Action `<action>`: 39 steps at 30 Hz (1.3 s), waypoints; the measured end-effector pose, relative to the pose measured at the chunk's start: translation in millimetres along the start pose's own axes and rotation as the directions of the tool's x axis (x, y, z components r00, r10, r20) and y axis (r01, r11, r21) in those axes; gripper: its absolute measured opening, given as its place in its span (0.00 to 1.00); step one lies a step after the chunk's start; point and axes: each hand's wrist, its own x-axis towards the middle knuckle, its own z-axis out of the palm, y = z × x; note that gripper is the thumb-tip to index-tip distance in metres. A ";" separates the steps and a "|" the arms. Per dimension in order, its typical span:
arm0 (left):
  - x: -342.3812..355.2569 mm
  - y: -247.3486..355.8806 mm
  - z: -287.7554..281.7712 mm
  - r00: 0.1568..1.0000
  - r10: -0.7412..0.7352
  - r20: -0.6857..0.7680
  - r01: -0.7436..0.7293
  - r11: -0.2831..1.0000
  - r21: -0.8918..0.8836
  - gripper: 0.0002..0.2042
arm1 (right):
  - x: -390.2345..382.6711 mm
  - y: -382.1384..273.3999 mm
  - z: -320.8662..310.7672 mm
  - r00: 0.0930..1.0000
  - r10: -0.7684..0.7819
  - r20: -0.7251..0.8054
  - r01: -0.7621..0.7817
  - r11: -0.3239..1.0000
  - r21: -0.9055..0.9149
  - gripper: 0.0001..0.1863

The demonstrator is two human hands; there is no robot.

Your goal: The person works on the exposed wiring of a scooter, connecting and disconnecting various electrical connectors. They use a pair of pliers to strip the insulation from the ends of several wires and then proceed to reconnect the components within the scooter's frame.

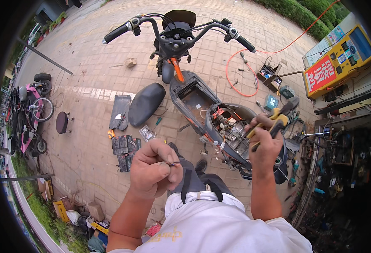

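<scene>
Two hands work above a stripped scooter on brick paving. The left hand pinches a thin wire end between thumb and fingertips, held close to the body. The right hand, up and to its right, is closed around yellow-handled pliers, just over the scooter's open rear bay. A black seat lies beyond the left hand, with dark battery blocks just left of it.

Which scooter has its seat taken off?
The black scooter under the right hand; its seat lies on the paving. The pink one stands far left.
</scene>
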 end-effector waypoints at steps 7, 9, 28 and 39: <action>7.4 -9.7 -6.4 0.981 0.174 -0.090 -0.131 0.926 0.354 0.11 | -17.3 -22.7 6.8 0.721 0.193 0.665 0.267 0.809 -0.524 0.15; 12.8 -10.7 -4.4 0.972 0.214 -0.100 -0.158 0.904 0.398 0.13 | -19.8 -21.7 12.2 0.699 0.195 0.688 0.223 0.855 -0.469 0.15; -6.7 -27.9 -4.6 0.911 0.408 0.051 -0.294 0.560 0.775 0.15 | -28.7 -22.0 71.6 0.776 0.241 0.583 -0.001 0.924 -0.381 0.09; -6.9 -39.8 3.9 0.903 0.429 0.002 -0.285 0.595 0.751 0.14 | -41.9 -17.9 51.9 0.775 0.397 0.491 -0.256 0.908 -0.331 0.15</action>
